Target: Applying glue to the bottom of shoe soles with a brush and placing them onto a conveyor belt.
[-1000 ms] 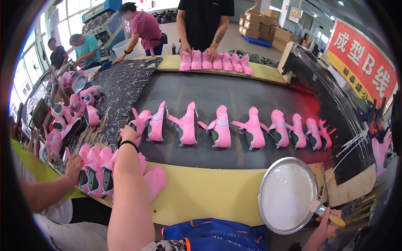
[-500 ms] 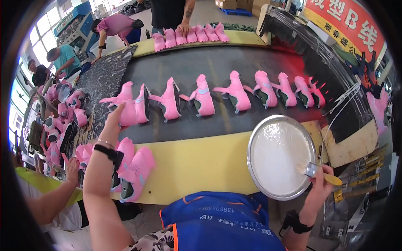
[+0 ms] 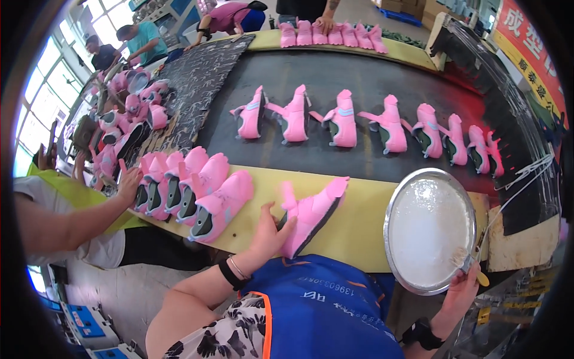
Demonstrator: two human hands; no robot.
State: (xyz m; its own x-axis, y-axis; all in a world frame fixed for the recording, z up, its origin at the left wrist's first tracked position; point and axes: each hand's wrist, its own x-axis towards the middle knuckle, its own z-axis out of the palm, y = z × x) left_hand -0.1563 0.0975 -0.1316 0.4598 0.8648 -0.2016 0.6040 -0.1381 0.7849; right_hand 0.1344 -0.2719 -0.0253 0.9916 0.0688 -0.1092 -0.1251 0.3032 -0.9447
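My left hand (image 3: 272,232) is closed around a pink shoe upper (image 3: 311,216), tilted over the yellow board (image 3: 359,230) just in front of my apron. Its dark underside edge faces right. In my right hand (image 3: 461,287) is a brush (image 3: 469,266) with a yellow handle, its pale bristles resting in a round metal pan (image 3: 388,239) of white liquid (image 3: 427,227). To the left of the held upper, several pink shoe uppers (image 3: 224,203) stand in a row on the board. Others, such as one pink upper (image 3: 344,122), lie spaced along the dark conveyor belt (image 3: 287,158).
A co-worker's hand (image 3: 128,186) touches the left end of the near row. Across the belt, another person's hand (image 3: 326,24) rests by a row of pink uppers (image 3: 332,36). A black heated tunnel curtain (image 3: 478,66) with red glow borders the right; a pile of uppers (image 3: 134,105) lies left.
My left hand has taken an upper off the belt and brought it down close to me. The brush has moved lower toward the pan's near right rim. The view has shifted left.
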